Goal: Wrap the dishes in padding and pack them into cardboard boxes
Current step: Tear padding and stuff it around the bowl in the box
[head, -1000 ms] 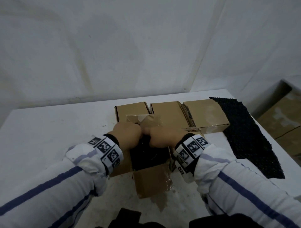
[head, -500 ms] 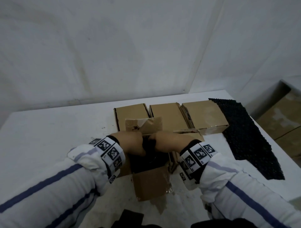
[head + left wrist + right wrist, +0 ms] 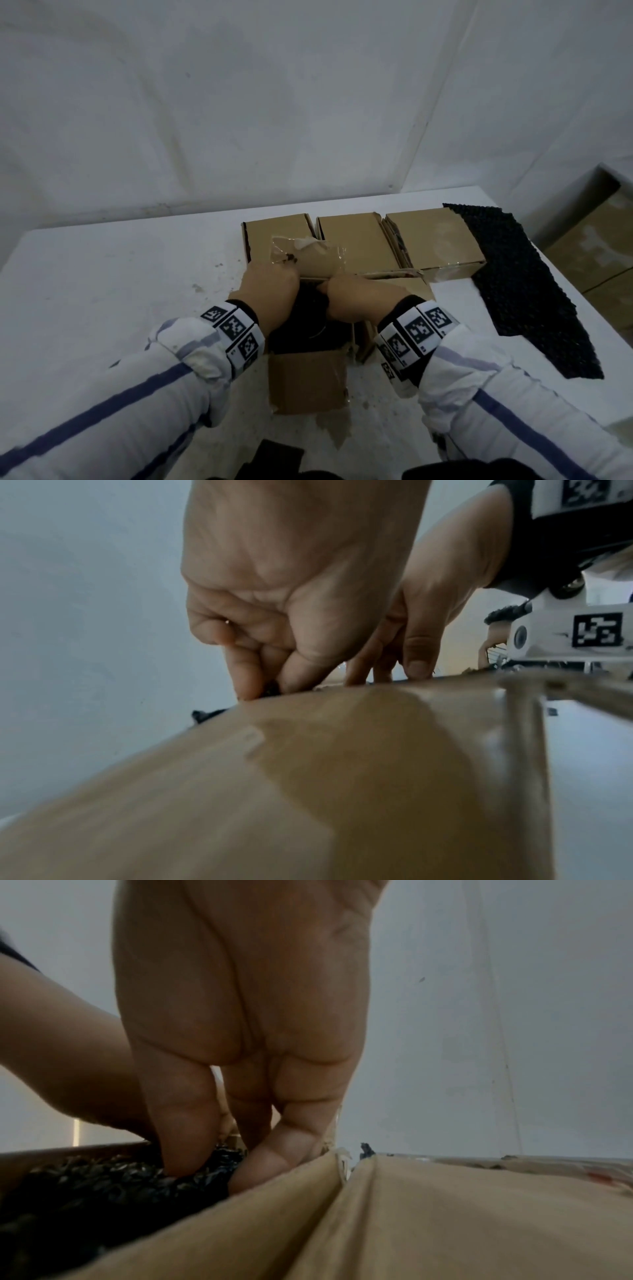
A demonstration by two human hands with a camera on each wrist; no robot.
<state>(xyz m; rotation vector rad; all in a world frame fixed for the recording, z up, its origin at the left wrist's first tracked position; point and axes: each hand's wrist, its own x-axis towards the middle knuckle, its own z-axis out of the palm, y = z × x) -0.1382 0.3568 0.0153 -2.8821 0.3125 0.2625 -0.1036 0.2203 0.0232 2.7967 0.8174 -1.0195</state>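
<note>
1. Open cardboard box (image 3: 306, 380): brown, flaps folded outward, glossy tape remnants on the near flap. It sits on the white table (image 3: 102, 291), directly under both hands.
2. Black padded bundle (image 3: 301, 329): dark, crinkled, bubbly texture. It fills the box mouth, below and between the two hands; the dish inside the wrap is not visible.
3. Left hand (image 3: 270, 291): reaches down into the box from the left, knuckles up. In the left wrist view, its fingers (image 3: 240, 669) are curled and pinch a bit of the black padding at the box edge.
4. Right hand (image 3: 363, 298): just right of the left hand, almost touching it. In the right wrist view, its fingertips (image 3: 185, 1150) dig down into the black padding, bent at the knuckles, pressing on the bundle.
5. Far flap (image 3: 308, 260) stands up just beyond both hands.
6. Three closed cardboard boxes (image 3: 356, 243) lie in a row beyond the hands.
7. Flat sheet of black padding (image 3: 520, 274) lies on the table, right of the right hand.
</note>
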